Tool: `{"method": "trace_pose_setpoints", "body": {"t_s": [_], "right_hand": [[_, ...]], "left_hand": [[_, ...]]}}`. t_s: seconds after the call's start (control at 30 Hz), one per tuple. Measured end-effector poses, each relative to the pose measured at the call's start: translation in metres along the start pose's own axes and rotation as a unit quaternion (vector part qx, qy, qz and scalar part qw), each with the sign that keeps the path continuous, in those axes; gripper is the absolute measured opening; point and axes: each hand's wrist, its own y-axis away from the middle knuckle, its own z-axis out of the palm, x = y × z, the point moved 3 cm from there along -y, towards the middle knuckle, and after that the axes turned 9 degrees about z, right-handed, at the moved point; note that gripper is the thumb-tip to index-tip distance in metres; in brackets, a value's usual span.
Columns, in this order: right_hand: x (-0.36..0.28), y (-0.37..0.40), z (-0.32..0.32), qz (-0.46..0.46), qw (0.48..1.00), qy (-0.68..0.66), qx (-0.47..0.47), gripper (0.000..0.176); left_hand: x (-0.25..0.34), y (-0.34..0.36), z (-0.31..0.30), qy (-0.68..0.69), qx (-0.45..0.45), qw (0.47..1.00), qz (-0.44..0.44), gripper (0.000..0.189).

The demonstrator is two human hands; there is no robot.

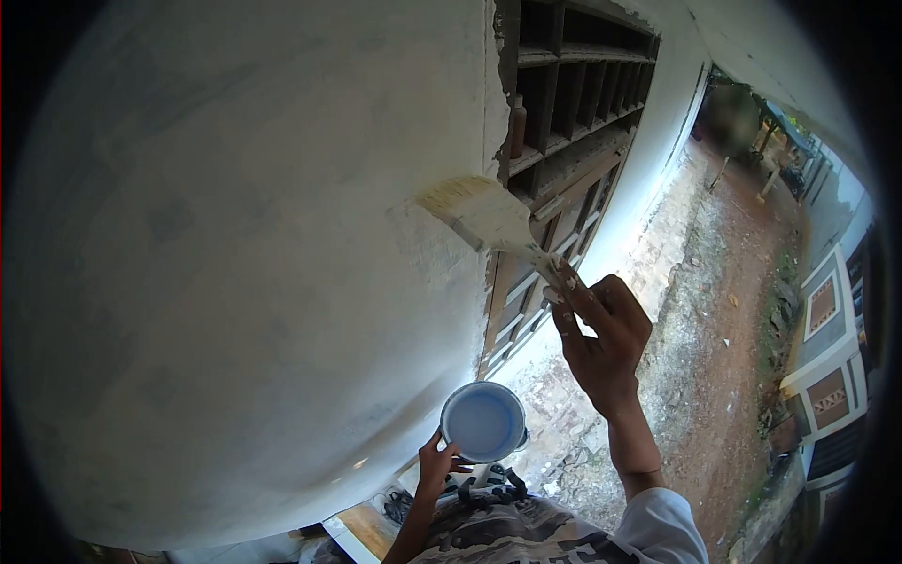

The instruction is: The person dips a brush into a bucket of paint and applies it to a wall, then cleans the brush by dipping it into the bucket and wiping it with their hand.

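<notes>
My right hand (606, 343) is closed round the handle of a wide paintbrush (493, 214), its fingers flecked with white paint. The pale bristles touch or nearly touch the whitish wall (282, 244), close to the edge of the window opening. Low in front of my body, my left hand (439, 462) grips the rim of a small bucket (522, 414). Thin, pale bluish-white paint (484, 423) lies inside it. Grey, patchy marks show across the wall's surface.
A wooden window frame with slots (583, 85) is set in the wall, a bottle (518, 127) on its ledge. Rough stone ground (648, 376) and a dirt path (728, 310) run along the right. Another building (832, 338) stands beyond.
</notes>
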Motion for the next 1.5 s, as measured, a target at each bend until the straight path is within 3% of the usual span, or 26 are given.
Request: {"method": "trace_pose_setpoints", "body": {"t_s": [0.07, 0.27, 0.37, 0.43, 0.6, 0.7, 0.87, 0.93, 1.0, 1.13, 1.2, 1.33, 1.5], "right_hand": [[0.004, 0.024, 0.023, 0.017, 0.999, -0.044, 0.025, 0.036], [0.014, 0.105, 0.084, 0.024, 0.994, -0.093, -0.054, 0.046], [0.020, 0.119, 0.083, 0.031, 0.992, -0.101, -0.067, 0.048], [0.021, 0.116, 0.073, 0.049, 0.991, -0.122, -0.017, 0.038], [0.022, 0.114, 0.073, 0.069, 0.990, -0.120, -0.020, 0.044], [0.026, 0.128, 0.080, 0.103, 0.984, -0.108, -0.096, 0.028], [0.042, 0.149, 0.049, 0.141, 0.970, -0.143, -0.139, 0.029], [0.047, 0.156, 0.033, 0.362, 0.884, -0.208, -0.212, 0.028], [0.055, 0.167, 0.018, 0.480, 0.795, -0.254, -0.269, 0.028], [0.072, 0.191, 0.004, 0.502, 0.757, -0.202, -0.367, 0.026], [0.076, 0.210, 0.015, 0.441, 0.785, -0.110, -0.421, 0.023], [0.081, 0.252, 0.067, 0.376, 0.840, -0.042, -0.388, 0.024], [0.081, 0.270, 0.111, 0.409, 0.826, 0.014, -0.387, 0.027]], "left_hand": [[0.000, -0.001, 0.001, -0.001, 0.001, 1.000, 0.000, 0.058], [-0.001, -0.002, 0.006, 0.007, -0.013, 1.000, -0.010, 0.056], [-0.005, -0.005, 0.006, 0.000, -0.019, 1.000, -0.008, 0.058], [-0.003, -0.006, 0.008, -0.010, -0.019, 1.000, -0.007, 0.060], [-0.002, -0.005, 0.011, -0.008, -0.022, 1.000, -0.013, 0.064], [0.002, -0.005, 0.011, -0.017, -0.019, 1.000, -0.003, 0.065], [0.005, -0.005, 0.011, -0.018, -0.003, 1.000, -0.006, 0.067], [0.006, -0.005, 0.011, -0.019, 0.000, 1.000, -0.011, 0.067], [0.006, -0.007, 0.011, -0.025, -0.001, 1.000, 0.009, 0.067], [0.014, -0.006, 0.018, -0.035, 0.012, 0.999, 0.030, 0.066], [0.013, -0.007, 0.020, -0.044, 0.005, 0.998, 0.050, 0.066], [0.006, -0.011, 0.023, -0.071, -0.003, 0.995, 0.067, 0.067], [0.001, -0.012, 0.027, -0.083, -0.017, 0.994, 0.072, 0.067]]}}
